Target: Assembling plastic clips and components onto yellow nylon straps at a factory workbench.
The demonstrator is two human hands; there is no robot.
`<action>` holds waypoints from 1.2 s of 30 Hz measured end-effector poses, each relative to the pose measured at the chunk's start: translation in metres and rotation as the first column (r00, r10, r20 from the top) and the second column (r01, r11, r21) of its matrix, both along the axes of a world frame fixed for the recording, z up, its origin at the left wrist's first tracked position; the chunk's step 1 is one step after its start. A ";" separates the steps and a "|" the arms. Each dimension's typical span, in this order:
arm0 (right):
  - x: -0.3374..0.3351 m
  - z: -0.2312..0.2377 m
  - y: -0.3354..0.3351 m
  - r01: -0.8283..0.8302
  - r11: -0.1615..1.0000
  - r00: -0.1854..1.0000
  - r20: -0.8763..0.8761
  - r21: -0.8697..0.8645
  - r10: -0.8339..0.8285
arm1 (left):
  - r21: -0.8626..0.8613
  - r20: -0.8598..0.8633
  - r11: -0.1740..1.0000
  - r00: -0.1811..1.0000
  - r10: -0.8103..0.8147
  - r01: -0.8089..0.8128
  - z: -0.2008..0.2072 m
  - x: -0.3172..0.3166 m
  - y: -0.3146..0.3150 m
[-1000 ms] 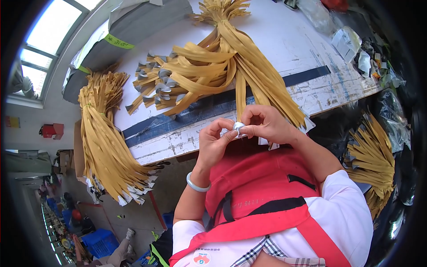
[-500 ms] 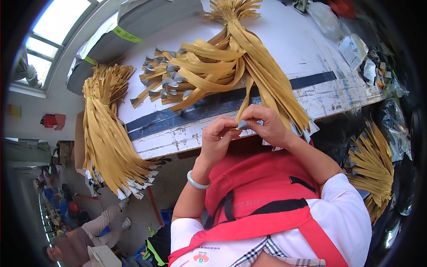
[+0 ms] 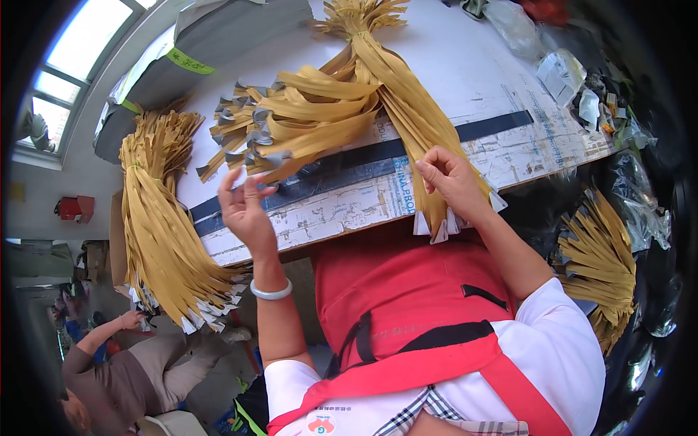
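Note:
My left hand (image 3: 247,214) is raised just in front of the table edge, fingers spread, with nothing visible in it. It is nearest the fanned golden-yellow strips (image 3: 327,109), whose ends carry grey folded tips. My right hand (image 3: 452,182) has its fingers curled and its thumb pressed to them. It is in front of the tied bundle of golden-yellow strips (image 3: 414,102), which hangs over the table edge with white tips below. Whether a strip is pinched in those fingers is hidden.
The worn white table (image 3: 349,211) has a dark band (image 3: 502,125) along its near side. Another strip bundle (image 3: 160,225) hangs at the left, and one more (image 3: 600,269) at the right. Plastic bags (image 3: 512,29) crowd the far right. A seated person (image 3: 138,370) is at the lower left.
My hands were together around a grey tip on a strip. Now they are apart: the left has moved left and opened, the right has risen slightly to the right. The strip has left my hands.

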State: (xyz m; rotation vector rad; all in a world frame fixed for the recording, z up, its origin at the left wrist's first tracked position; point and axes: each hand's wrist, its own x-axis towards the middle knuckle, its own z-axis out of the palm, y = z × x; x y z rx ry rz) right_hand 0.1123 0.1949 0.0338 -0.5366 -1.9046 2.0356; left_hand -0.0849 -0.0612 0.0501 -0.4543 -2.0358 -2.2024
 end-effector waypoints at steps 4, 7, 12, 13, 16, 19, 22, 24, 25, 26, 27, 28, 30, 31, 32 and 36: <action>0.040 -0.007 0.011 -0.082 0.954 0.965 0.264 0.289 0.003 | -0.252 -0.076 0.964 0.992 -0.102 0.080 -0.010 0.014 -0.007; 0.045 0.000 0.000 -0.139 0.857 0.980 0.191 0.497 0.048 | -0.292 0.208 0.732 0.788 -0.580 0.616 -0.049 0.083 0.023; 0.037 0.001 -0.004 -0.155 0.837 0.983 0.162 0.525 0.081 | -0.548 0.289 0.482 0.696 -0.658 0.683 -0.077 0.163 0.097; 0.033 0.003 -0.007 -0.177 0.842 0.981 0.162 0.509 0.109 | -0.408 0.266 0.577 0.696 -0.667 0.708 -0.096 0.170 0.104; 0.041 0.002 -0.003 -0.196 0.804 0.976 0.191 0.561 0.104 | -0.316 0.240 0.631 0.703 -0.669 0.708 -0.099 0.164 0.100; 0.050 0.002 -0.004 -0.231 0.861 0.956 0.270 0.453 0.115 | -0.256 0.259 0.706 0.751 -0.608 0.660 -0.089 0.152 0.069; 0.051 -0.012 -0.013 -0.276 0.829 0.961 0.171 0.486 0.219 | -0.164 0.451 0.748 0.723 -0.523 0.643 -0.091 0.147 0.040; 0.048 -0.021 -0.025 -0.323 0.760 0.946 0.185 0.564 0.265 | -0.092 0.627 0.758 0.629 -0.459 0.646 -0.088 0.147 0.028; 0.043 -0.023 -0.034 -0.344 0.729 0.933 0.129 0.591 0.336 | -0.014 0.641 0.757 0.587 -0.495 0.653 -0.086 0.148 0.023; 0.038 -0.023 -0.043 -0.362 0.696 0.911 0.074 0.620 0.407 | 0.067 0.649 0.752 0.544 -0.532 0.655 -0.085 0.150 0.019; 0.033 -0.021 -0.048 -0.434 0.650 0.874 0.115 0.624 0.473 | 0.051 0.659 0.746 0.538 -0.525 0.664 -0.082 0.150 0.015; 0.029 -0.022 -0.052 -0.436 0.647 0.871 0.114 0.625 0.478 | 0.050 0.658 0.750 0.542 -0.522 0.660 -0.080 0.152 0.014; 0.024 -0.025 -0.057 -0.470 0.584 0.834 0.117 0.661 0.540 | 0.040 0.487 0.801 0.688 -0.537 0.597 -0.077 0.158 0.014; 0.023 -0.024 -0.058 -0.475 0.580 0.830 0.117 0.662 0.546 | 0.040 0.487 0.806 0.693 -0.533 0.591 -0.071 0.157 0.012; 0.022 -0.023 -0.058 -0.462 0.600 0.844 0.115 0.653 0.524 | -0.052 0.438 0.800 0.734 -0.519 0.597 -0.063 0.156 0.012; 0.020 -0.015 -0.060 -0.461 0.580 0.851 0.149 0.672 0.503 | -0.214 0.368 0.734 0.749 -0.551 0.645 -0.058 0.149 0.004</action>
